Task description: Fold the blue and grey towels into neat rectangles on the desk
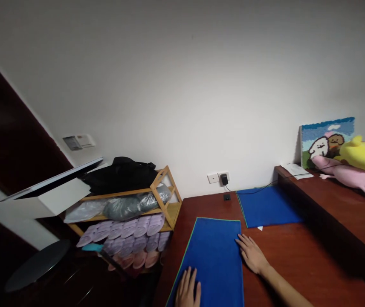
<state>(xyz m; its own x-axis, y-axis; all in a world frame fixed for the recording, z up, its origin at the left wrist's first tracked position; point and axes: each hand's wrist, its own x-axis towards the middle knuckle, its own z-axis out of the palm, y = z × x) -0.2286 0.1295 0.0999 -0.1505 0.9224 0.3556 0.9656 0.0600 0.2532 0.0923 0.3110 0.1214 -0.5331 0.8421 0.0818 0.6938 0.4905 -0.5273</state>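
A blue cloth (pixel 217 256) with a green edge lies flat on the reddish-brown wooden desk (pixel 281 256). On its lower left part rests my left hand (pixel 187 290), palm down with the fingers stretched out; the frame's bottom edge cuts it off. My right hand (pixel 252 253) lies at the cloth's right edge, fingers extended, the fingertips touching the border. Farther back and to the right lies a second blue cloth (pixel 268 207), also green-edged, apart from both hands. A small white tag (pixel 259 228) shows at its near edge.
Left of the desk stands a wooden rack (pixel 169 213) with slippers (pixel 128 228) and a black bag (pixel 121 177). A black plug (pixel 224 179) sits in the wall socket, its cable crossing the far cloth. Plush toys (pixel 351 172) and a picture (pixel 326 140) occupy the raised right surface.
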